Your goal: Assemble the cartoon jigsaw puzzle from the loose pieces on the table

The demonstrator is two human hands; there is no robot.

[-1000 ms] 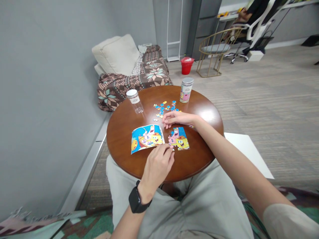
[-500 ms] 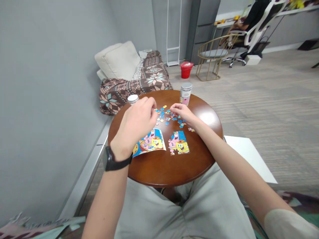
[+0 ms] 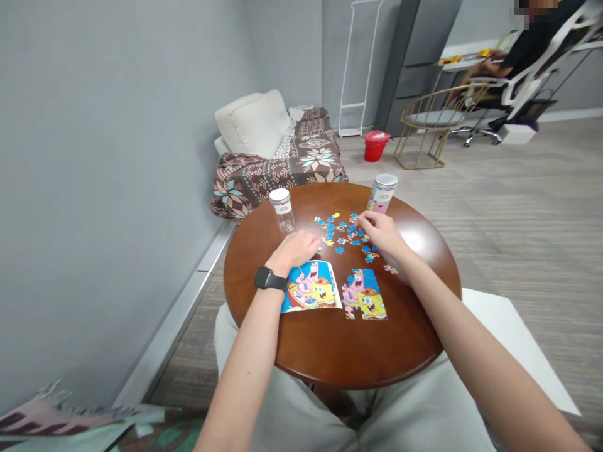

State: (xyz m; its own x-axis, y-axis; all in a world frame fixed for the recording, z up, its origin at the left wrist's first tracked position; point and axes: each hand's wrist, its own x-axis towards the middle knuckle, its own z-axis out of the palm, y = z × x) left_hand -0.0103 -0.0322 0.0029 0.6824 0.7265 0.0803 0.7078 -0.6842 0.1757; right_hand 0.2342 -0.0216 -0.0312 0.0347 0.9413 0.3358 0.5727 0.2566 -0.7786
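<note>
Loose jigsaw puzzle pieces [image 3: 340,250], mostly blue with some yellow and pink, lie scattered across the middle of the round table. My left hand [image 3: 293,249], a black watch at its wrist, rests low at their left edge with its fingers drawn together. Over the right side of the pieces, my right hand [image 3: 384,233] is pinched, thumb against fingers; what is between the tips is hidden. A partly joined puzzle [image 3: 365,295] with pink and yellow cartoon figures lies nearer me. Left of it is a printed reference picture [image 3: 313,289], slightly curled, its upper left partly behind my left hand.
A clear jar with a white lid [image 3: 282,210] stands at the table's left. Behind my right hand is a labelled jar [image 3: 382,191]. The brown round table [image 3: 348,358] has a wall [image 3: 117,188] to its left. A person sits at the far right.
My left hand has come down from its raised position to the left edge of the pieces, uncovering the white-lidded jar. The right hand stays among the pieces. The whole view has shifted.
</note>
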